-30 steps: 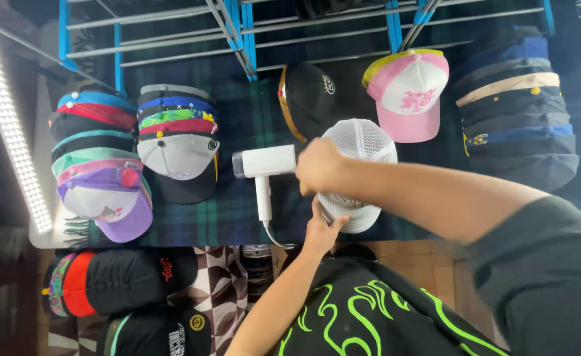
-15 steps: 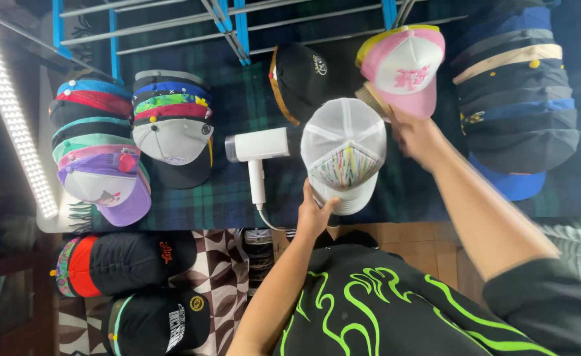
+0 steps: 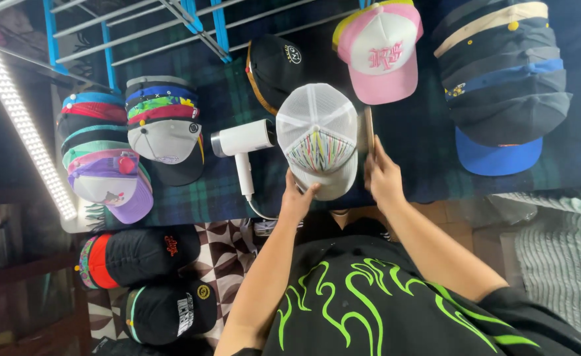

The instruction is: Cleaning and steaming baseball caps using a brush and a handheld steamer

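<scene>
Obs: white cap (image 3: 318, 138) sits crown-up on the plaid cloth (image 3: 409, 142), centre of the table, brim toward 6 o'clock, striped print on the front panel.

Left hand (image 3: 296, 200) is at the cap's 7 o'clock, thumb and fingers curled shut on the brim edge.

Right hand (image 3: 383, 178) is at the cap's 3 o'clock, fingers closed round a thin flat brush (image 3: 369, 130) held upright, its edge just beside the cap's right side. Bristles not resolvable.

Surroundings: white dryer (image 3: 243, 142) lies touching the cap at 9 o'clock, cord running off the table edge. Black cap (image 3: 274, 66) at 11 o'clock, pink cap (image 3: 381, 49) at 1 o'clock, dark stack (image 3: 501, 72) at 2–3 o'clock, coloured stacks (image 3: 132, 138) at 9 o'clock.

Judgement on doing the step well: keep the brim pinned so the cap cannot spin under the brush. Work the mesh in short light strokes along one direction; mesh likely snags if dragged hard. Mind the dryer cord near the left wrist.
</scene>
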